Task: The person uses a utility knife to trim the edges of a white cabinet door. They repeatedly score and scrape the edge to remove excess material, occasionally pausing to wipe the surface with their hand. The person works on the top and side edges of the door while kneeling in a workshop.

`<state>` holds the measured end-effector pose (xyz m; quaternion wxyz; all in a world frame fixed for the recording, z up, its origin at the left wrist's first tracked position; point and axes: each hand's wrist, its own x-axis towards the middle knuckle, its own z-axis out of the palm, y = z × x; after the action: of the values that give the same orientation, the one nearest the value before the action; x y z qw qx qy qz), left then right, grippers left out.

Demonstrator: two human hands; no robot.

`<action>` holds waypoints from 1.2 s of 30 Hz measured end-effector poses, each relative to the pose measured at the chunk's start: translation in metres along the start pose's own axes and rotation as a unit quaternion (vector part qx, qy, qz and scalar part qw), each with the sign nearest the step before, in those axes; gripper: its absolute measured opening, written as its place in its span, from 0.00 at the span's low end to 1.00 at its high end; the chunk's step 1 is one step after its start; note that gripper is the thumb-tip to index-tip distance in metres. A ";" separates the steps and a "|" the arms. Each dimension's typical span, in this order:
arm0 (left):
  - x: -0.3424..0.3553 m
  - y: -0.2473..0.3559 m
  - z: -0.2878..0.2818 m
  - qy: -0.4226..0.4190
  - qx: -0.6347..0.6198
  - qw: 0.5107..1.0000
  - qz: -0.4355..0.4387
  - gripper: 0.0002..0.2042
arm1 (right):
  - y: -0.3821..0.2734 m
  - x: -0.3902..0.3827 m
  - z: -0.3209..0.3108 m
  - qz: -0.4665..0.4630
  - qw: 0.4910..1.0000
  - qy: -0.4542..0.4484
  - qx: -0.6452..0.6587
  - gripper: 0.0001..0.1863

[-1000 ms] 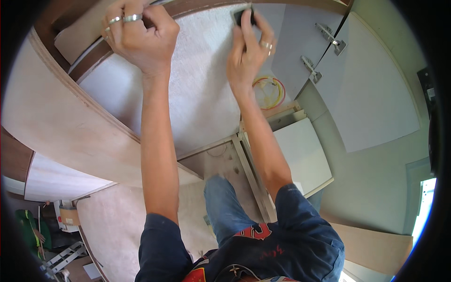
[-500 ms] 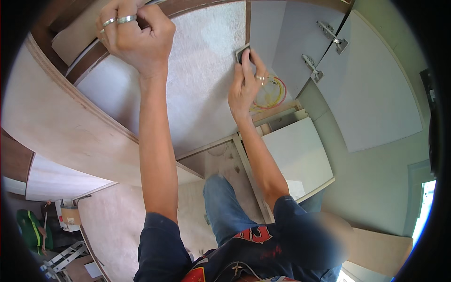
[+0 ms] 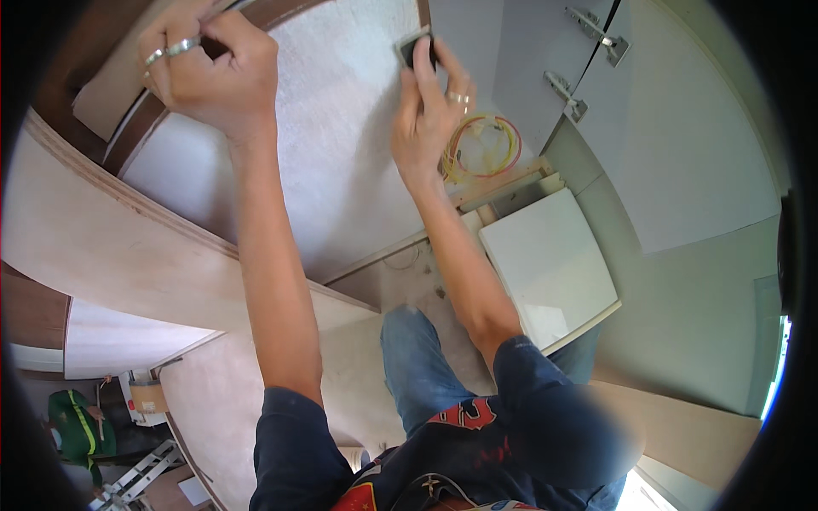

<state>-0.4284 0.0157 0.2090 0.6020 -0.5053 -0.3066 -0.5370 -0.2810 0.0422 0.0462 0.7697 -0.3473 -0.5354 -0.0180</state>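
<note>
My right hand (image 3: pixel 429 119) holds a small black sanding block (image 3: pixel 417 51) with a pale edge. The block is at the right side of a whitish panel (image 3: pixel 332 111), beside a narrow brown wooden strip. Over the panel's upper left, my left hand (image 3: pixel 213 72) is closed in a fist with rings showing. It is close to a brown wooden frame edge (image 3: pixel 132 136); whatever its fingers wrap around is hidden.
Coiled yellow and red wire (image 3: pixel 486 145) hangs at the right. Two metal hinges join an open grey door (image 3: pixel 699 128). A white drawer front (image 3: pixel 554 264) sits below. A curved plywood edge (image 3: pixel 119 221) crosses the left; a ladder (image 3: pixel 141 477) and a person in green (image 3: pixel 77 426) are lower left.
Both hands appear farther left and slightly higher, and the surroundings have shifted too. The sanding block has moved up toward the top of the panel, still in my right hand.
</note>
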 end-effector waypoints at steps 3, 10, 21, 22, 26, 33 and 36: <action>0.003 0.005 0.000 -0.013 0.010 1.000 -0.004 0.14 | 0.014 -0.026 -0.018 0.015 0.998 -0.042 -0.049 0.20; 0.002 0.003 -0.001 -0.021 0.015 1.000 0.007 0.13 | 0.018 -0.070 -0.039 0.089 0.991 -0.077 -0.069 0.26; 0.004 0.006 0.005 -0.017 -0.013 1.000 -0.002 0.13 | -0.004 -0.069 -0.016 0.141 0.982 -0.090 -0.092 0.29; 0.002 0.000 0.004 -0.015 -0.006 1.000 0.001 0.13 | -0.012 -0.066 -0.012 0.153 0.979 -0.097 -0.088 0.30; 0.004 -0.001 0.003 -0.017 -0.026 1.000 0.001 0.13 | -0.022 -0.040 -0.003 0.129 0.983 -0.121 -0.051 0.35; 0.003 -0.002 0.004 -0.012 0.003 1.000 0.024 0.13 | -0.013 -0.075 -0.023 0.198 0.965 -0.167 -0.038 0.38; -0.003 -0.005 0.004 -0.014 -0.005 1.000 0.014 0.13 | -0.023 -0.044 -0.013 0.177 0.972 -0.151 -0.023 0.39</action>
<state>-0.4328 0.0207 0.2092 0.6021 -0.5202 -0.3054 -0.5231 -0.2984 0.0027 0.0192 0.6626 -0.4532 -0.5747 0.1589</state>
